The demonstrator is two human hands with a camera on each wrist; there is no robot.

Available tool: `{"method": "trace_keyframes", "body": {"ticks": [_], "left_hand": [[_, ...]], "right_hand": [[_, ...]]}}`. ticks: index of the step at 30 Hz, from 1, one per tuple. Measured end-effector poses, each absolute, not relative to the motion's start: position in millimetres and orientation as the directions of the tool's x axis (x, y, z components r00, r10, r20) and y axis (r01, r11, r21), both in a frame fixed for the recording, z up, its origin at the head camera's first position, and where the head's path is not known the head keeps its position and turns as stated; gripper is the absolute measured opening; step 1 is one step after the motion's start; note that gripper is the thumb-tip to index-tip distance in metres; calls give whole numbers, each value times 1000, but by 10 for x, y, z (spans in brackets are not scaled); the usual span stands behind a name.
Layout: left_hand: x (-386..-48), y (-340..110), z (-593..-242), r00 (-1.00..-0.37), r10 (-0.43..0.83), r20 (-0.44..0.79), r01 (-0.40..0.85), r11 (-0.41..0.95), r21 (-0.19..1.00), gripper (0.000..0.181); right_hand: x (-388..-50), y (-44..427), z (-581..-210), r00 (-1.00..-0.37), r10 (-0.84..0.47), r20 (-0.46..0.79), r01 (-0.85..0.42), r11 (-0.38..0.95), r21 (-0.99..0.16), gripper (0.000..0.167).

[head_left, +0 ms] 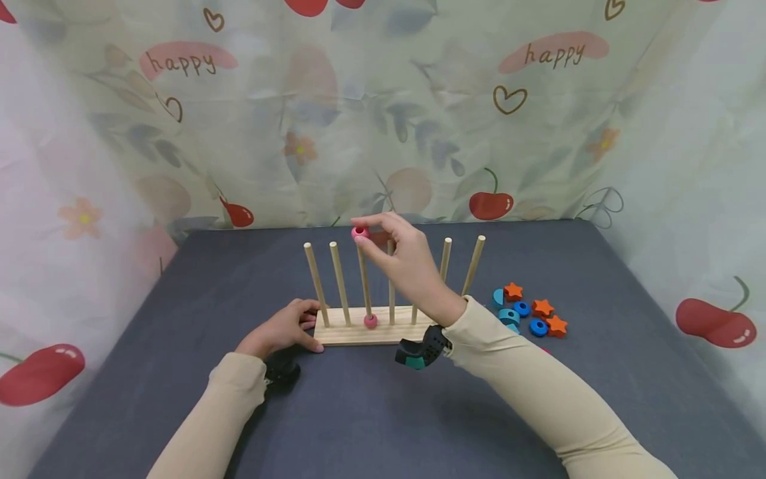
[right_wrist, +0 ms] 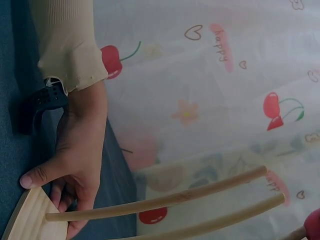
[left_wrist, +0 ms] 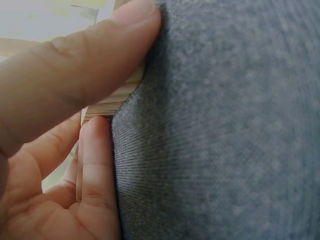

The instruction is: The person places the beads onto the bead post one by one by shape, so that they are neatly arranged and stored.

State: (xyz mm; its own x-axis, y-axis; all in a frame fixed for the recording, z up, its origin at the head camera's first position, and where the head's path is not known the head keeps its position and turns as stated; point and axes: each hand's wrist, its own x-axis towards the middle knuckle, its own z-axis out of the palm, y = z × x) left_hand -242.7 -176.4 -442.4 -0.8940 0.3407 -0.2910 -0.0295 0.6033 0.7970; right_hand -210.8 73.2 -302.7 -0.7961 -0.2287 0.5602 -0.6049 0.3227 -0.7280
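A wooden peg board (head_left: pixel 359 338) with a row of upright pegs stands on the table. My left hand (head_left: pixel 286 330) grips its left end, thumb in front and fingers behind. In the left wrist view the thumb and fingers (left_wrist: pixel 97 150) touch the board's corner. My right hand (head_left: pixel 407 256) pinches a pink bead (head_left: pixel 360 232) between thumb and index finger at the top of the third peg (head_left: pixel 364 279) from the left. Whether the peg tip is inside the bead cannot be told. Another pink bead (head_left: pixel 371 321) sits at that peg's foot.
Right of the board lie several loose pieces: orange stars (head_left: pixel 542 308), blue rings (head_left: pixel 538 326) and light-blue pieces (head_left: pixel 509 315), partly behind the right forearm. Dark grey cloth (head_left: pixel 359 412) covers the table. A printed curtain (head_left: pixel 383 133) hangs along the back edge.
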Motion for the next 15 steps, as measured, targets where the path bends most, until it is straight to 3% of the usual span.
{"method": "trace_keyframes", "body": {"ticks": [15], "left_hand": [[-2427,-1775,-4418,-887,350,-301,-34,600,799,77]], "right_hand": [[-2122,672,-3154,-871,-196,452,-489,240,-838,31]]}}
